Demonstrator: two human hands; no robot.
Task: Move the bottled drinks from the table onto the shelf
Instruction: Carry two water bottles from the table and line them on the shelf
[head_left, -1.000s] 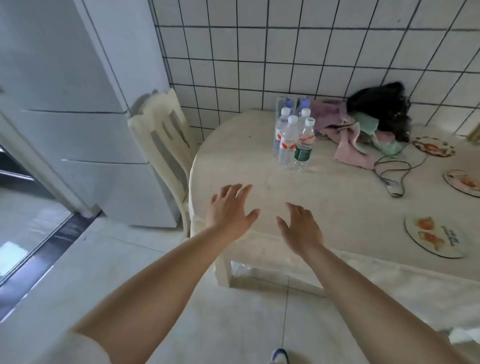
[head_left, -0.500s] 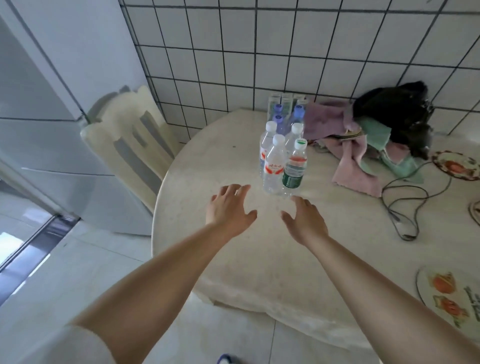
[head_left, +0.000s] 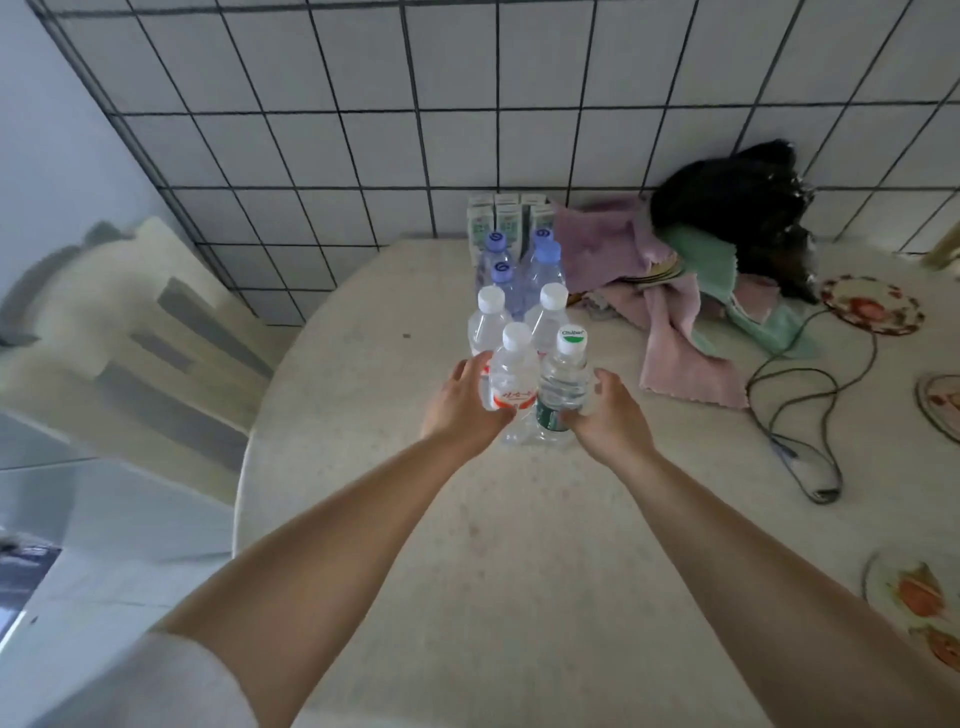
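Several clear water bottles stand in two rows on the round beige table (head_left: 395, 509). My left hand (head_left: 462, 402) grips the front red-labelled bottle (head_left: 511, 382) with a white cap. My right hand (head_left: 605, 415) grips the front green-labelled bottle (head_left: 563, 382) beside it. Both bottles stand upright on the table. Behind them are two more white-capped bottles (head_left: 545, 317) and several blue-capped bottles (head_left: 540, 265). No shelf is in view.
Small drink cartons (head_left: 506, 218) stand against the tiled wall. Pink and green cloths (head_left: 670, 312) and a black bag (head_left: 737, 202) lie to the right, with a cable (head_left: 800, 415) and patterned plates (head_left: 872, 306). A cream chair (head_left: 150, 343) stands left of the table.
I have stepped up to the table. Both hands reached forward from open above the tabletop and closed around the two front bottles.
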